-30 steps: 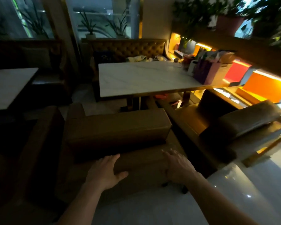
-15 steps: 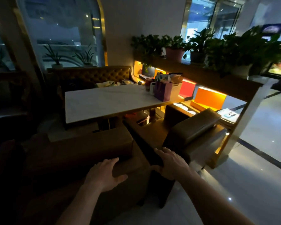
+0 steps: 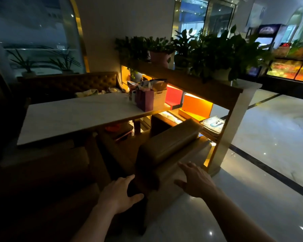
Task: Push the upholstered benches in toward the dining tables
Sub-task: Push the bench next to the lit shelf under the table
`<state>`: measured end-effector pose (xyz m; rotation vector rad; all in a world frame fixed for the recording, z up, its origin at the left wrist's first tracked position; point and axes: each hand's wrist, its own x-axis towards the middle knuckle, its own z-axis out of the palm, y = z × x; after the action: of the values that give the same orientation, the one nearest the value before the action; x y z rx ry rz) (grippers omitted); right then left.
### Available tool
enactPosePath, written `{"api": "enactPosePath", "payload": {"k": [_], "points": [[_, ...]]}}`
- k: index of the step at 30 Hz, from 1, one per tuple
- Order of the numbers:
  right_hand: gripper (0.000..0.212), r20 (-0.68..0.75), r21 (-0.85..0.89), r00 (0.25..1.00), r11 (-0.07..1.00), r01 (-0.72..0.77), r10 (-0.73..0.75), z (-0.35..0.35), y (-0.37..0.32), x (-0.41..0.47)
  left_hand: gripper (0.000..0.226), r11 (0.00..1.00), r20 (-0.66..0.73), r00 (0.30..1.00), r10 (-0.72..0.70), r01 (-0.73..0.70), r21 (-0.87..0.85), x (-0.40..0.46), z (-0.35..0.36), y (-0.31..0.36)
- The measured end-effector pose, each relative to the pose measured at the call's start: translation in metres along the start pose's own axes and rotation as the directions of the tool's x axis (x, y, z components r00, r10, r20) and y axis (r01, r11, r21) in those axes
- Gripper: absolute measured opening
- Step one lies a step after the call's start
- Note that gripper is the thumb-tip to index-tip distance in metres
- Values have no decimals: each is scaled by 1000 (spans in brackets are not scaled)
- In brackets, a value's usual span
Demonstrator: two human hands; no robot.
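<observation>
Two brown upholstered benches stand on the near side of a white marble dining table. The left bench lies in shadow with its back under the table's edge. The right bench stands at an angle, its padded back turned toward me. My left hand rests flat with spread fingers on the near left corner of the right bench's back. My right hand is open, fingers apart, laid against the back's outer side near its right part. Neither hand holds anything.
Behind the table runs a tufted sofa. A wooden divider shelf with potted plants, lit orange boxes and bags flanks the table's right. Glossy floor spreads to the right, with a display counter far off.
The view has swung right. Both hands have left the left bench and moved onto the back of the right bench.
</observation>
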<state>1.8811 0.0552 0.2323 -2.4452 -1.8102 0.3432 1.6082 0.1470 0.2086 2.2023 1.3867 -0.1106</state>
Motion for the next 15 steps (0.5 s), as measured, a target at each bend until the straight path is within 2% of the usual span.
{"api": "enactPosePath", "payload": {"k": [7, 15], "points": [[85, 53, 27, 998, 999, -19, 17, 5, 85, 67, 94, 995, 46, 998, 51, -47, -83, 96, 45, 76], [83, 168, -28, 986, 999, -19, 23, 20, 168, 193, 89, 983, 52, 997, 64, -54, -177, 243, 87, 130]]}}
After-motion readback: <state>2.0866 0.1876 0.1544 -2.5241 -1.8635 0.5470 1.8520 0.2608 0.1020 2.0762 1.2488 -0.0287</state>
